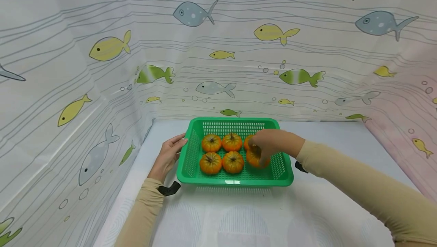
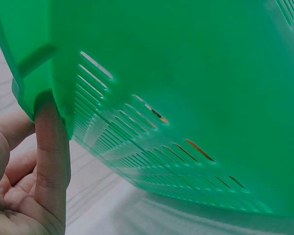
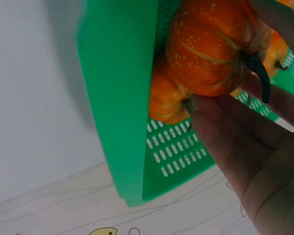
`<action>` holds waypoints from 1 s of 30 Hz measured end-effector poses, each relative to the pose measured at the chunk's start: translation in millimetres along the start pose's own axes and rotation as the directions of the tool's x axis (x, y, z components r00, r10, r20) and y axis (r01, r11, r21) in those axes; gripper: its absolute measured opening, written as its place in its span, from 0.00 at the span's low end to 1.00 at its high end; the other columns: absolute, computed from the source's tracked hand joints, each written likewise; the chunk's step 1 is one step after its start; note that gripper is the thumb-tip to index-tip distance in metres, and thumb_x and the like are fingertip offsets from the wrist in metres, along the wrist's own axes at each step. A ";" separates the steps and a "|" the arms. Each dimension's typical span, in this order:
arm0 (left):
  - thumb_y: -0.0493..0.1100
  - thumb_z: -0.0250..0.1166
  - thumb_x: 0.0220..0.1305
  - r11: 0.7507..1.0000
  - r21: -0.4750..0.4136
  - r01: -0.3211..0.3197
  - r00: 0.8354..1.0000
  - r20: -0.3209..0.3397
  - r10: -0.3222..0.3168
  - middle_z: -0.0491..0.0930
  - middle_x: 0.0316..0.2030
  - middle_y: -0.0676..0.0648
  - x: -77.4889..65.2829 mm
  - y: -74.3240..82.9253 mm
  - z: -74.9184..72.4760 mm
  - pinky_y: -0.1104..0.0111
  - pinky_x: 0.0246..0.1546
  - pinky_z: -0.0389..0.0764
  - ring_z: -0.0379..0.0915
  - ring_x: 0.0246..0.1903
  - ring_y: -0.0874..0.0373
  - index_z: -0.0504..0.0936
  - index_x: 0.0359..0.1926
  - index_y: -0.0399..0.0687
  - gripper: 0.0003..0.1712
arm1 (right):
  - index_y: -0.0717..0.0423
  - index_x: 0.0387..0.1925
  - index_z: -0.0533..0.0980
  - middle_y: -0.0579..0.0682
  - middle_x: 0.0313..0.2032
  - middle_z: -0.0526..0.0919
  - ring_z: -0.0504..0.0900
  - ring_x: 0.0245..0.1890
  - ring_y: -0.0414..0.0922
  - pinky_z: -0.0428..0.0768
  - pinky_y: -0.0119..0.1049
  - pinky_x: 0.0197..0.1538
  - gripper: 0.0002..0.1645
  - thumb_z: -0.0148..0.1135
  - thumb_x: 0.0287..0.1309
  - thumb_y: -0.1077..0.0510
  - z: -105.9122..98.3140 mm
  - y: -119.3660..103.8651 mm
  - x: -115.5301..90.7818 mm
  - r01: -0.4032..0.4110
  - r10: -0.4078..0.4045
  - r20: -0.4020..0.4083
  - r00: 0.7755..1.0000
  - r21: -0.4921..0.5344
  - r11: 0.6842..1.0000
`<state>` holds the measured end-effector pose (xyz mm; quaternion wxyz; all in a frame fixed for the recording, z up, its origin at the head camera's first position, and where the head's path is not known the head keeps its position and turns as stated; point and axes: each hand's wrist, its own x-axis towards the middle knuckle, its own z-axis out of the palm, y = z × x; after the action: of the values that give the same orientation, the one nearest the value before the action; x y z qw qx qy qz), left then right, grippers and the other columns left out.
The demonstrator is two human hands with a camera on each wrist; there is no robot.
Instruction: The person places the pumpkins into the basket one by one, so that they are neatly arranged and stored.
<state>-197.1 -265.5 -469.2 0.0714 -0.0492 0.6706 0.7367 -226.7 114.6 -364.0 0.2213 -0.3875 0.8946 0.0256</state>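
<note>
A green plastic basket (image 1: 205, 181) with slotted walls stands on the table, with several small orange pumpkins (image 1: 233, 162) in two rows inside it. At its left side my left hand (image 1: 168, 155) grips the rim, the thumb on top; in the left wrist view a finger (image 2: 51, 161) hooks under the rim (image 2: 17, 90). Over the basket's right end, my right hand (image 1: 274, 142) holds a pumpkin (image 3: 210, 49) with fingers spread around it, its dark stem turned toward the palm. Another pumpkin (image 3: 166, 95) shows behind it, partly covered in the head view by the right hand.
The white table (image 1: 232, 216) carries faint arch patterns at the front. A fish-printed cloth (image 1: 239, 68) hangs behind the basket and along both sides. Dark wrist straps (image 1: 169, 189) sit at the sleeves.
</note>
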 end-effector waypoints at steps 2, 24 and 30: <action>0.45 0.63 0.76 1.000 0.005 -0.001 1.000 0.001 0.001 0.87 0.43 0.61 -0.2 -0.4 -0.1 0.74 0.40 0.90 0.86 0.39 0.68 0.66 0.76 0.40 0.34 | 0.50 0.43 0.82 0.41 0.34 0.84 0.77 0.33 0.41 0.85 0.34 0.42 0.28 0.85 0.44 0.42 0.8 -3.2 3.9 0.007 -0.006 0.012 1.000 -0.017 1.000; 0.44 0.64 0.75 1.000 -0.010 0.013 1.000 -0.011 -0.013 0.87 0.43 0.60 0.6 0.1 3.1 0.73 0.41 0.90 0.87 0.40 0.68 0.67 0.76 0.40 0.33 | 0.50 0.37 0.81 0.40 0.28 0.79 0.74 0.30 0.41 0.82 0.34 0.38 0.27 0.85 0.44 0.41 12.4 -22.3 17.5 -0.009 0.018 0.086 0.996 -0.109 0.994; 0.45 0.64 0.76 1.000 0.000 0.008 1.000 -0.012 -0.008 0.87 0.42 0.61 -0.5 -0.3 2.6 0.73 0.41 0.90 0.86 0.39 0.68 0.67 0.76 0.40 0.33 | 0.49 0.37 0.80 0.39 0.29 0.79 0.73 0.31 0.40 0.81 0.33 0.39 0.25 0.86 0.43 0.44 14.6 -16.4 13.8 0.001 0.003 0.056 0.998 -0.076 0.997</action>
<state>-196.4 -262.9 -469.2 0.0703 -0.0562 0.6709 0.7361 -218.0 97.0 -380.9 0.2312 -0.3945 0.8866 0.0704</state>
